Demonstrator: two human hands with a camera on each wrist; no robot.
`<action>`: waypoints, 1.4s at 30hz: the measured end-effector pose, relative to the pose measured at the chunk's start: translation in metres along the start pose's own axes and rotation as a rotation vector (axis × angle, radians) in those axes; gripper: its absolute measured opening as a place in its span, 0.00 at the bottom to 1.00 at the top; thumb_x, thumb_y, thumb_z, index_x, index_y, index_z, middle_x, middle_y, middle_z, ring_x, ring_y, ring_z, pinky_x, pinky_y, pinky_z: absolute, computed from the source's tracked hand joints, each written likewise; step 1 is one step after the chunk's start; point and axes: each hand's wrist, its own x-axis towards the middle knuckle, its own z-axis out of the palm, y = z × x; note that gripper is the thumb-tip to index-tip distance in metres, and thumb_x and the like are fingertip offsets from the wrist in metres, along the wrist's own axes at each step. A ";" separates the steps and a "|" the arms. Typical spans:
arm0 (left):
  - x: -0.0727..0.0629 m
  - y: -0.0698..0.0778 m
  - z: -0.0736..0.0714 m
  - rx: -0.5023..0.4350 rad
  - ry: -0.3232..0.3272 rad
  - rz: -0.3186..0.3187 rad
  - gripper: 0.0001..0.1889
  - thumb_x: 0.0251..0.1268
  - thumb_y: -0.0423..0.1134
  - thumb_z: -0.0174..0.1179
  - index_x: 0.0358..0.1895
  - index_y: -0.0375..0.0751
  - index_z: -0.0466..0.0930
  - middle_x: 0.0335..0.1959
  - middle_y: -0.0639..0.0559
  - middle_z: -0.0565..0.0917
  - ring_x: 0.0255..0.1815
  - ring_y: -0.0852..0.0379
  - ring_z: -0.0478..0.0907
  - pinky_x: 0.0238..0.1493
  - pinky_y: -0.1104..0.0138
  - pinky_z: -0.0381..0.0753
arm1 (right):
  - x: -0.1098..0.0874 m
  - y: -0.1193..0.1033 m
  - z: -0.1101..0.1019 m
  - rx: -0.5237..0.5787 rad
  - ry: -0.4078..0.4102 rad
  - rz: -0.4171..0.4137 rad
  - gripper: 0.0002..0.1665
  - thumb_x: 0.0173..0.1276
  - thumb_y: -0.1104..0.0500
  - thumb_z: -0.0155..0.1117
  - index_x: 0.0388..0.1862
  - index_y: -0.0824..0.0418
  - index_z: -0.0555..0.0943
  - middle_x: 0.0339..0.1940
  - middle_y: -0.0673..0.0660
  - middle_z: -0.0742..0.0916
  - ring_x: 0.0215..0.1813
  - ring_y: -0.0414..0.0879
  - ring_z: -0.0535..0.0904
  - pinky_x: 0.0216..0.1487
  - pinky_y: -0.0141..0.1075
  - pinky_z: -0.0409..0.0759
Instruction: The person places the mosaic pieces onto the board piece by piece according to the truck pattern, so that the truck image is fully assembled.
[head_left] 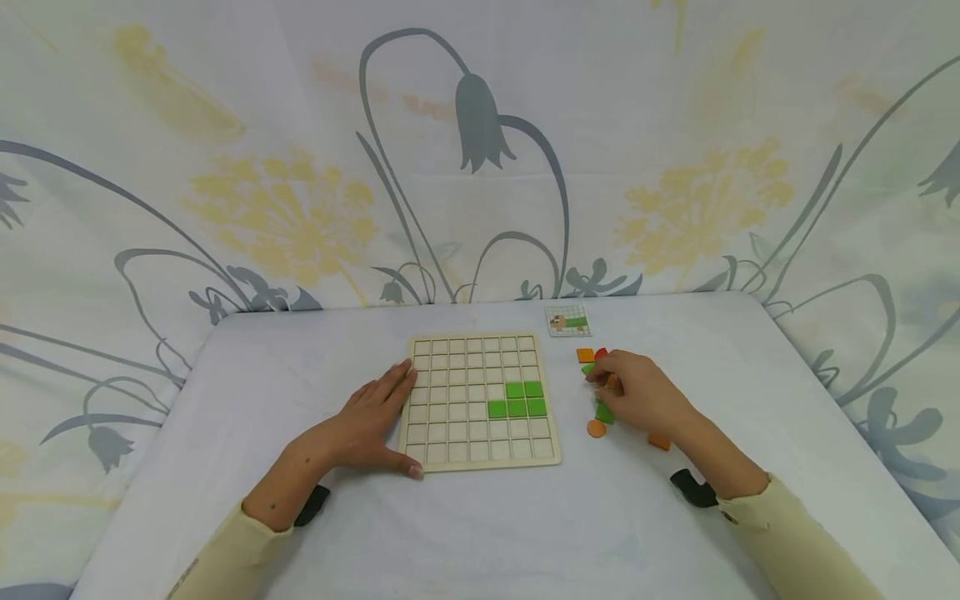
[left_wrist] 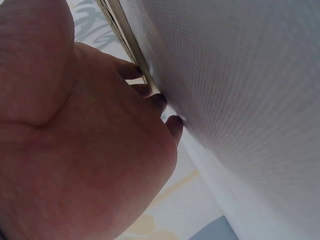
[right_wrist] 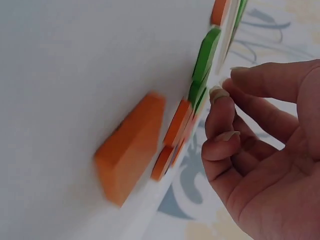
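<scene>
I am sitting at a table (head_left: 487, 542) covered in white, with a board (head_left: 450, 408) lying flat near its middle. The board is showing a grid of shallow squares. Five green tiles (head_left: 517, 407) are filling squares at its right side: two are lying side by side, and three are lining the row just nearer me.

My left hand (head_left: 363, 425) is resting against the board's left edge. Its fingers are stretching forward with their tips touching that edge, and its thumb is spreading wide to the near left corner.

My right hand (head_left: 637, 392) is hovering over loose pieces to the right of the board. Its fingers are bending loosely, leaving a narrow gap between thumb and forefinger. Around it are lying an orange square (head_left: 585, 356), a red piece (head_left: 601, 353) partly hiding behind my fingers, green pieces (head_left: 604, 413) and an orange disc (head_left: 596, 429). An orange block (head_left: 660, 442) is showing beside my wrist, apart from the others; the right wrist view is showing it large and slightly blurred.

Beyond the pieces, a small card (head_left: 567, 320) is lying near the table's far edge, showing a printed grid with a green patch. Behind the table, a pale cloth (head_left: 562, 67) is hanging, carrying grey and yellow flowers. I am wearing cream sleeves (head_left: 232, 554).
</scene>
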 end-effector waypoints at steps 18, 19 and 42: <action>0.000 0.003 -0.002 -0.010 -0.003 -0.005 0.74 0.49 0.67 0.80 0.85 0.26 0.43 0.87 0.31 0.42 0.88 0.34 0.42 0.81 0.36 0.52 | -0.005 0.010 -0.005 -0.063 -0.027 0.036 0.08 0.65 0.66 0.77 0.42 0.64 0.87 0.39 0.56 0.80 0.42 0.49 0.77 0.48 0.46 0.80; 0.000 0.003 -0.002 -0.009 -0.002 -0.004 0.74 0.49 0.67 0.80 0.85 0.27 0.43 0.87 0.32 0.42 0.88 0.34 0.42 0.81 0.36 0.52 | -0.005 0.009 -0.006 -0.062 -0.024 0.037 0.09 0.65 0.66 0.77 0.42 0.63 0.86 0.41 0.56 0.80 0.43 0.50 0.77 0.49 0.46 0.81; 0.000 0.001 -0.001 -0.012 0.001 0.001 0.74 0.48 0.67 0.81 0.85 0.26 0.43 0.87 0.31 0.42 0.88 0.34 0.42 0.81 0.36 0.52 | 0.025 -0.036 0.012 0.109 -0.027 -0.051 0.08 0.69 0.70 0.69 0.39 0.57 0.83 0.34 0.49 0.85 0.34 0.45 0.77 0.35 0.36 0.77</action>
